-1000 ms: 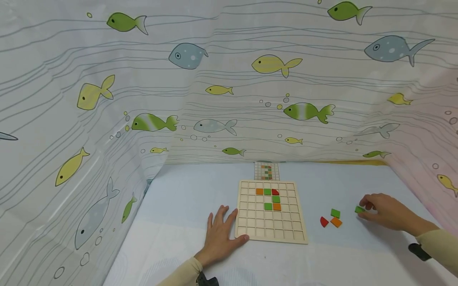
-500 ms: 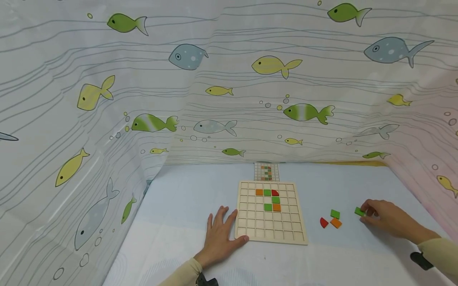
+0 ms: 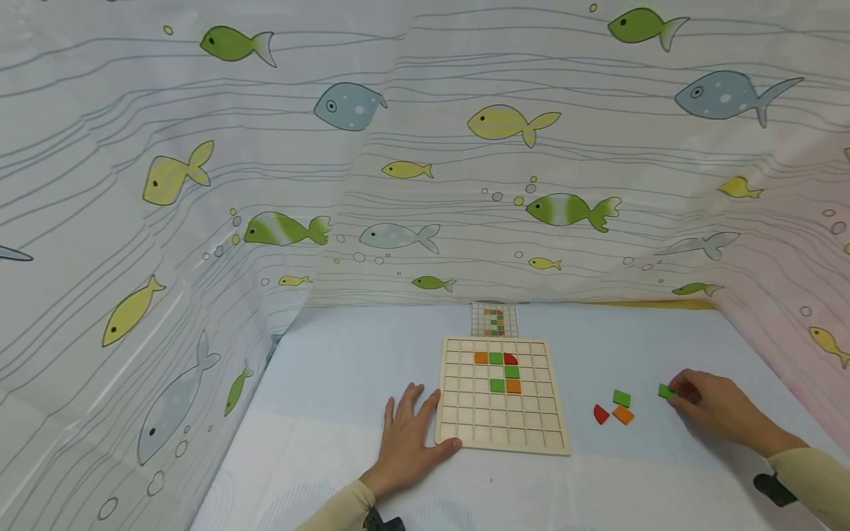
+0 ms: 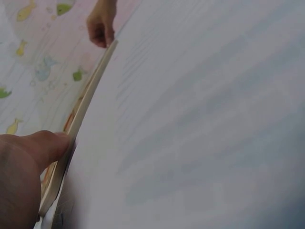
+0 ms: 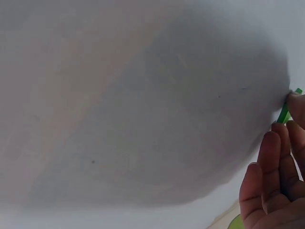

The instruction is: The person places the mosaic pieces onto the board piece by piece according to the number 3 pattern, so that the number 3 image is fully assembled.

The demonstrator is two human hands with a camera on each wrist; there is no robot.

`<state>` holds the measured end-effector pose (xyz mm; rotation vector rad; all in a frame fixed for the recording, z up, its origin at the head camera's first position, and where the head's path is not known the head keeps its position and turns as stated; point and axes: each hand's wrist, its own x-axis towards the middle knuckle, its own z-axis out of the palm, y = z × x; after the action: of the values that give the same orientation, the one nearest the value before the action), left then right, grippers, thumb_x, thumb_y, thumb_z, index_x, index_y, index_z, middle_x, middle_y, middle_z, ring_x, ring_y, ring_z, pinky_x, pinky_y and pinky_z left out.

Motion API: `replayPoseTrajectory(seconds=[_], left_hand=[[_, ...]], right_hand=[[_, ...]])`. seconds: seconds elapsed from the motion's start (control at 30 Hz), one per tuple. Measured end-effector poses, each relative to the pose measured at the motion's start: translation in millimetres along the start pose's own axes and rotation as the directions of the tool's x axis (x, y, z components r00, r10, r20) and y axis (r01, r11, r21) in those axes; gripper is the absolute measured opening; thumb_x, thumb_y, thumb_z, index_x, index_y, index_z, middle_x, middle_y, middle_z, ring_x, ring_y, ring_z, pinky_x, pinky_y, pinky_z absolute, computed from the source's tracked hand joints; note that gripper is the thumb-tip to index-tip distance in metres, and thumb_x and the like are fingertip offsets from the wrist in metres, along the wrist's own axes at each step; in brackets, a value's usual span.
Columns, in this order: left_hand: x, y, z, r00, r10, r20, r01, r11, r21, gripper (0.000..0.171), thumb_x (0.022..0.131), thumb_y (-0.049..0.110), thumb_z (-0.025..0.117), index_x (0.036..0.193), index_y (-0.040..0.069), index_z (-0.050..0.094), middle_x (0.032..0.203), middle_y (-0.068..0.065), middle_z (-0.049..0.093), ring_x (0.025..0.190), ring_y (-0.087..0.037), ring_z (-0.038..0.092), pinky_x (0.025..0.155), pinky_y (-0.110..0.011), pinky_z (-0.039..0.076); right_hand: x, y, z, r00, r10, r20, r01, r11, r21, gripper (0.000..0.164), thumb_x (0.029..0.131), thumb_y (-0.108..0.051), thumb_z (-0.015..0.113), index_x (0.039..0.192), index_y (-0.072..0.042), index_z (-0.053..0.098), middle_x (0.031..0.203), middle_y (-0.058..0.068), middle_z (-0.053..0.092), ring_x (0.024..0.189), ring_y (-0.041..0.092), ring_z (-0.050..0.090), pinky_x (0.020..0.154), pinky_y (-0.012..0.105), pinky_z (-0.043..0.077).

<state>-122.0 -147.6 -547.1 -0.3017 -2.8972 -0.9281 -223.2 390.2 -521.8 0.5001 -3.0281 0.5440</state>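
The green tile [image 3: 665,391] in play sits off to the board's three o'clock, pinched between the thumb and fingers of the right hand [image 3: 720,413]; whether it touches the cloth beneath, I cannot tell. Between that hand and the wooden board [image 3: 466,422] lie three loose pieces: an orange square [image 3: 623,414], with a loose green square [image 3: 621,398] at its twelve and a red quarter-round [image 3: 600,414] at its nine.

The board is ruled into square cells, and six pieces [image 3: 512,372] fill some of them — orange, green and a red quarter-round along the top, a green below the red, then green and orange side by side. At the board's eight o'clock the left hand [image 3: 408,450] lies with its fingers spread, gripping nothing, its thumb touching the board near the lower-left corner. At twelve, just past the far edge, a small card [image 3: 475,324] shows a coloured pattern on a grid. Pale sleeves [image 3: 341,506] cover both arms, and a fish-printed curtain [image 3: 438,206] hangs behind — green, yellow and blue fish among wavy lines.
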Motion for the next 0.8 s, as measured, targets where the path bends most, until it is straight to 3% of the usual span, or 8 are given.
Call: replayPoseTrajectory(seconds=[0.17,0.47,0.8], left_hand=[[0.3,-0.2,0.4,1.0,-0.002,-0.002,0.002,1.0,0.005,0.086,0.092,0.062,0.071,0.157,0.009,0.05,0.163,-0.024,0.036,0.159,-0.046,0.023,0.126,-0.074,0.006],[-0.5,-0.8,1.4,1.0,-0.004,0.002,0.004,1.0,0.008,0.087,0.091,0.063,0.071,0.157,0.01,0.05,0.164,-0.023,0.036,0.16,-0.045,0.023,0.126,-0.074,0.006],[-0.5,-0.1,0.7,1.0,0.003,-0.007,-0.003,1.0,0.001,0.086,0.091,0.062,0.071,0.156,0.01,0.051,0.163,-0.024,0.036,0.159,-0.046,0.023,0.125,-0.074,0.006]], right_hand=[[-1.2,3.1,2.8,0.998,-0.013,-0.056,0.014,1.0,0.013,0.026,0.088,-0.013,0.085,0.104,0.0,0.07,0.085,-0.005,0.069,0.073,-0.003,0.057,0.064,0.023,0.054],[-2.1,6.7,4.0,0.999,0.012,-0.042,-0.011,1.0,0.02,0.026,0.089,-0.018,0.085,0.104,0.0,0.074,0.086,-0.006,0.069,0.074,-0.006,0.057,0.064,0.022,0.054],[-0.9,6.4,6.9,0.999,-0.023,-0.042,0.023,1.0,-0.011,0.023,0.091,-0.006,0.08,0.106,0.007,0.07,0.09,0.005,0.07,0.079,0.014,0.062,0.066,0.028,0.054]])
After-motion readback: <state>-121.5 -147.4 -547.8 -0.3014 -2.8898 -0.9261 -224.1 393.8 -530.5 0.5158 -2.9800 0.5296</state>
